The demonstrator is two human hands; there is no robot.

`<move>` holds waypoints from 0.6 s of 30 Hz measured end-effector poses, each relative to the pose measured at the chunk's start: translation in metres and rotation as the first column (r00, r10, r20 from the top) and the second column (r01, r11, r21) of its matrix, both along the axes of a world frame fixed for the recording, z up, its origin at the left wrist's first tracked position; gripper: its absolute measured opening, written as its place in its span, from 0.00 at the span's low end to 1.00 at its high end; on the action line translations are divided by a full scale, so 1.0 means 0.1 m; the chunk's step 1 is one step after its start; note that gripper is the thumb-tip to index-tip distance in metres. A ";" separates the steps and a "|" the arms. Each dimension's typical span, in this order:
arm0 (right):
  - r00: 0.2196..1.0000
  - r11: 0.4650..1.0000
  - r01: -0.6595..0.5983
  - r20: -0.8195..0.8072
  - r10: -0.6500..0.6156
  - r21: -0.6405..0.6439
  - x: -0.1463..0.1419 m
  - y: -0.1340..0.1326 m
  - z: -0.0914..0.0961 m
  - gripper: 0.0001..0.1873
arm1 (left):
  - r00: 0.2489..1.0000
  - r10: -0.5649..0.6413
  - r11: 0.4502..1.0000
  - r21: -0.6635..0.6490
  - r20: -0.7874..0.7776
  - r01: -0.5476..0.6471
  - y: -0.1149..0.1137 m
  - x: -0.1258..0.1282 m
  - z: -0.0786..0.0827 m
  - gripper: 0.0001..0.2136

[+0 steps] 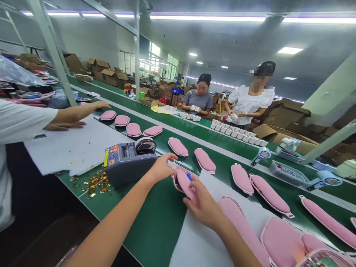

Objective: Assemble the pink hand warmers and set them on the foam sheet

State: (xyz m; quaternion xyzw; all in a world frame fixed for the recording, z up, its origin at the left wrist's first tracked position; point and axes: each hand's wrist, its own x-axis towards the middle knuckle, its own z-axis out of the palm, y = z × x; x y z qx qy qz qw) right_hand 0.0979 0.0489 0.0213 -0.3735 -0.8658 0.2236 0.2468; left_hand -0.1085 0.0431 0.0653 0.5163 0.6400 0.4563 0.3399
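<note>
Above the green table I hold a pink padded eye-mask piece (187,184) with a pale rim, tilted between both hands. My left hand (161,170) pinches its far left end, thumb and fingers close together. Around the near end my right hand (204,204) is closed. A small blue piece (190,177) shows by the right fingertips; its kind I cannot make out. Left of my hands stands a grey tape dispenser (129,161) with a roll on top. Under my right forearm lie white sheet (191,237) and more pink pieces (236,215).
A row of pink pieces (178,147) runs along the green belt (222,157). Gold scraps (97,184) lie beside the dispenser. A co-worker's arm (72,115) reaches in from the left. Two people work opposite near white cups (236,132). Small blue fans (325,180) stand right by a clear tray (289,173).
</note>
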 end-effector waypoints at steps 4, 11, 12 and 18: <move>0.999 0.996 -0.041 0.031 0.044 -0.083 -0.13 -0.01 -0.13 0.36 | 0.993 -0.027 0.996 0.092 0.116 0.016 -0.15 0.01 0.00 0.25; 0.991 0.962 -0.059 -0.100 0.088 0.265 -0.16 0.40 -0.52 0.35 | 0.887 -0.115 0.975 0.221 0.448 0.015 -0.10 0.29 -0.41 0.37; 0.990 0.968 -0.053 -0.112 0.082 0.245 -0.15 0.48 -0.55 0.34 | 0.870 -0.138 0.970 0.242 0.474 0.022 -0.07 0.37 -0.49 0.38; 0.991 0.918 -0.090 -0.056 0.120 0.386 0.00 0.62 -0.33 0.40 | 0.765 -0.177 0.964 0.266 0.619 0.007 -0.12 0.69 -0.47 0.36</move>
